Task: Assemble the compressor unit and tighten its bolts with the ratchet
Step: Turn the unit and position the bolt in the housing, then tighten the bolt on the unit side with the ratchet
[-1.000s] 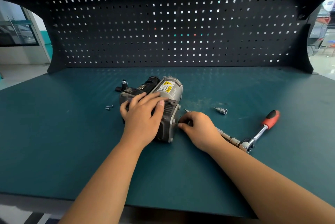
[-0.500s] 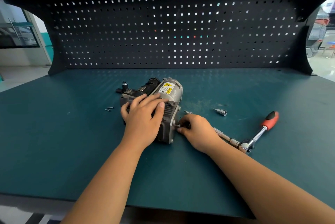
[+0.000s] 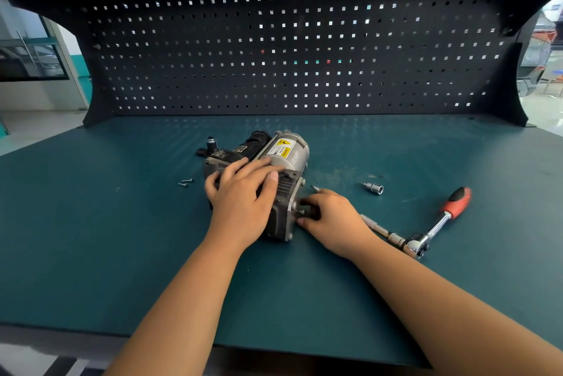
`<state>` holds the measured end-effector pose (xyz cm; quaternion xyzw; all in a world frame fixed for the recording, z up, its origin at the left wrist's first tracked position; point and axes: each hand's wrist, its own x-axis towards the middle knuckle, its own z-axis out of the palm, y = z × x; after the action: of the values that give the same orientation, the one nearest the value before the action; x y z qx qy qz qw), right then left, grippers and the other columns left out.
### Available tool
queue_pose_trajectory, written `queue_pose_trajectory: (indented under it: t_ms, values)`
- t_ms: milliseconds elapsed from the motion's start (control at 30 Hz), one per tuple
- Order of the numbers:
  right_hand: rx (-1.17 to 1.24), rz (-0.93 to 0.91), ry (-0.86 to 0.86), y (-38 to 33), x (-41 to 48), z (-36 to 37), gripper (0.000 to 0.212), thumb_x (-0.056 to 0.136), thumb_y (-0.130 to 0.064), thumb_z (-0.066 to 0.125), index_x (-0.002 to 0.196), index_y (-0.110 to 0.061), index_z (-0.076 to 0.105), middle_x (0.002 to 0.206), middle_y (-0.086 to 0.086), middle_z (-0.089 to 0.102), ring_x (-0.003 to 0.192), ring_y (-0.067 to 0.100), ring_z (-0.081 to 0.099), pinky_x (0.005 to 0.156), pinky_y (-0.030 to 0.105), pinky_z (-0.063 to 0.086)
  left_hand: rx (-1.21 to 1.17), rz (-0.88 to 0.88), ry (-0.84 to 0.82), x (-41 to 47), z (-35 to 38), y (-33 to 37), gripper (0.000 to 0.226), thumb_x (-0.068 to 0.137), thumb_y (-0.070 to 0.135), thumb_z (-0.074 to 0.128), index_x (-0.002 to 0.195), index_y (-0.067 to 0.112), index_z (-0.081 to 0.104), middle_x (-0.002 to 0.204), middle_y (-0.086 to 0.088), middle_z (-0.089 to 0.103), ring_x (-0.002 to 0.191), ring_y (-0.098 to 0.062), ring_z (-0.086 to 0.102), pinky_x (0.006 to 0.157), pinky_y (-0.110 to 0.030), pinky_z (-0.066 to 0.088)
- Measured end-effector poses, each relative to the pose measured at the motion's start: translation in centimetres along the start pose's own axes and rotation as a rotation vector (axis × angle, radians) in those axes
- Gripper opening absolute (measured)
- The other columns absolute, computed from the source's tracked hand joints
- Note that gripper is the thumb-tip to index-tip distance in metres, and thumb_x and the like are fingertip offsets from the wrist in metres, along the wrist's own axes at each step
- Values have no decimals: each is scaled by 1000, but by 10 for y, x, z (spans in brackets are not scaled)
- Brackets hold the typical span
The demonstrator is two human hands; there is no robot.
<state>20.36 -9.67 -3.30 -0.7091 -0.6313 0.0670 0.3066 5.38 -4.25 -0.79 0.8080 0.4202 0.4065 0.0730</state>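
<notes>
Compressor unit (image 3: 289, 151) sits mid-bench (image 3: 122, 254), end flange facing right. Left hand (image 3: 240, 193) is flat on top, fingers laid straight over the housing, pressing down, not wrapped. It's only there so the body can't roll or slide while I work the end. Right hand (image 3: 332, 217) is curled at the flange, fingertips pinched on what I take to be a bolt, but my fingers hide it and I can't confirm. My read: starting threads by hand to avoid cross-threading. Ratchet (image 3: 438, 225) with extension lies right by my right wrist, handy for the tightening pass. Loose socket (image 3: 373, 187) lies beyond my right hand, two screws (image 3: 185, 182) just left of the unit.
</notes>
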Motion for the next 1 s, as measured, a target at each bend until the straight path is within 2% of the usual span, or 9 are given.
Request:
queue_pose_trajectory:
  t_ms: [167,267,433,567,633,700,767,900,1000]
  values:
    - [63,16,50,1,1,0,10,86,-20,65,87,-18,55,89,-1,55,82,15,47,67,24,31,3,7,3,0,-1,-1,29,98,36,38,112,43,63,131,27,50,131,-4,29,105,-30,2]
    - [70,-7,51,2,1,0,13,92,-21,57,92,-12,66,95,5,62,84,16,49,70,25,33,2,7,10,0,0,-1,29,98,35,39,112,43,63,130,27,50,131,-4,29,104,-29,2]
    - [68,10,57,3,1,0,9,91,-21,59,95,-14,63,93,2,57,86,17,49,70,22,31,0,24,24,0,1,-2,29,98,36,39,111,44,63,129,28,51,131,-4,30,103,-29,2]
    - [55,8,82,-5,-4,-2,22,95,-23,52,107,-9,65,102,7,60,96,22,53,77,27,37,-1,45,38,0,2,-3,29,99,37,38,110,43,64,128,27,52,130,-6,32,103,-30,4]
    - [49,-11,205,-10,-13,-12,17,93,-22,54,105,-13,62,95,2,58,90,20,53,75,29,39,-8,52,40,0,2,-4,31,97,40,36,110,43,64,127,28,51,130,-6,32,103,-30,4]
    - [5,33,506,-5,-22,-36,10,88,-24,57,85,-15,54,78,-5,52,76,20,49,66,32,28,-12,42,41,0,2,-4,35,95,44,32,110,44,64,125,31,50,129,-5,32,103,-29,3]
    - [-126,267,669,16,-29,-70,23,84,-35,58,80,-14,48,72,-4,50,71,23,46,67,34,21,-3,43,44,0,2,-4,38,93,45,30,110,44,64,126,29,51,129,-5,33,103,-29,4]
    - [-438,823,237,65,-50,-111,47,79,-60,54,82,-13,50,79,4,56,81,29,56,66,31,39,5,50,39,-1,3,-4,29,99,35,39,112,42,64,129,24,52,130,-7,33,104,-33,5]
    - [-278,851,108,86,-53,-105,51,78,-50,61,106,-11,45,90,4,56,88,27,53,67,31,38,-23,27,115,-4,-6,9,36,97,34,34,124,30,58,131,10,56,127,-14,40,105,-39,13]
